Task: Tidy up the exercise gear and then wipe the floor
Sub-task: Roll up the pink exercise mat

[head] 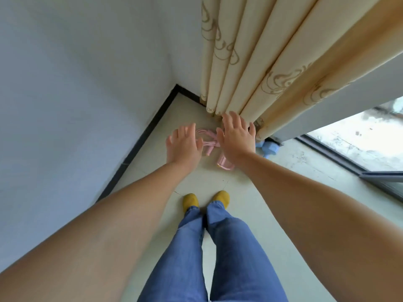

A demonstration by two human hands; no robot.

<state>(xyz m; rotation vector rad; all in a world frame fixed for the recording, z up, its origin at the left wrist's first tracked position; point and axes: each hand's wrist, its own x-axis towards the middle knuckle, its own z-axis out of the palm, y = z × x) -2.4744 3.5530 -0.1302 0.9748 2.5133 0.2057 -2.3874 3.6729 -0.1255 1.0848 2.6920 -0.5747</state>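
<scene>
A pink piece of exercise gear (209, 142), with looped cords and a pink handle end (224, 164), lies on the pale floor tiles (202, 179) in the room's corner. My left hand (183, 147) hovers over its left side with fingers spread and straight. My right hand (236, 136) is stretched out above its right side, fingers also straight, hiding part of the gear. Neither hand holds anything. Whether the hands touch the gear cannot be told.
A cream curtain (250, 68) hangs just behind the gear. A light blue object (269, 148) sits at the curtain's foot on the right. White walls with a dark baseboard (139, 144) close the left. A glass door (359, 144) lies right. My feet in yellow shoes (206, 199) stand nearby.
</scene>
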